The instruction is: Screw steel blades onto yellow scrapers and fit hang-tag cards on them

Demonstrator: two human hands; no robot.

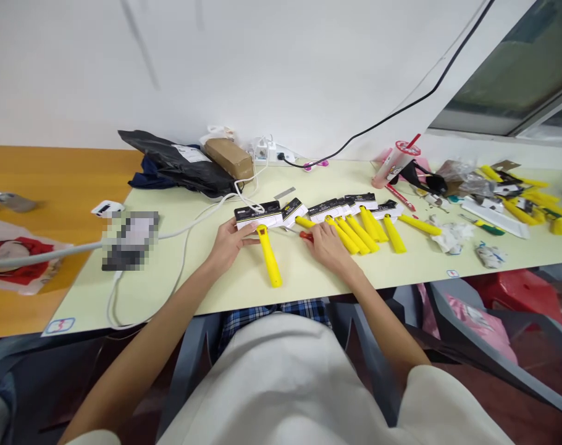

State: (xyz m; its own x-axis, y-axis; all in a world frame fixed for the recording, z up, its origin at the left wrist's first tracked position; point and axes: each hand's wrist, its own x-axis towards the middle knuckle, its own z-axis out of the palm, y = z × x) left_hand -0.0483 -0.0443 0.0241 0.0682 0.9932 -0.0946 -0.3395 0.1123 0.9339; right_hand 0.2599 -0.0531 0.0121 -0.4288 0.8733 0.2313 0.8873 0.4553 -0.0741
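My left hand (228,245) is closed on the carded head of a yellow-handled scraper (270,258), its handle pointing toward me. A black and white card (261,214) covers that head, so the blade is hidden. My right hand (330,247) grips a red-handled screwdriver (306,235). The screwdriver's thin shaft points left toward the scraper's neck; whether the tip touches it I cannot tell. Just beyond and right of my right hand lie several more yellow-handled scrapers (393,236) with similar cards, in a rough row.
A black plastic bag (188,170) and a brown box (228,157) lie by the wall, near a power strip (281,154). White cables (202,218) cross the left side. At right are a cup with a straw (396,164), crumpled tissue (451,238) and a utility knife (487,227).
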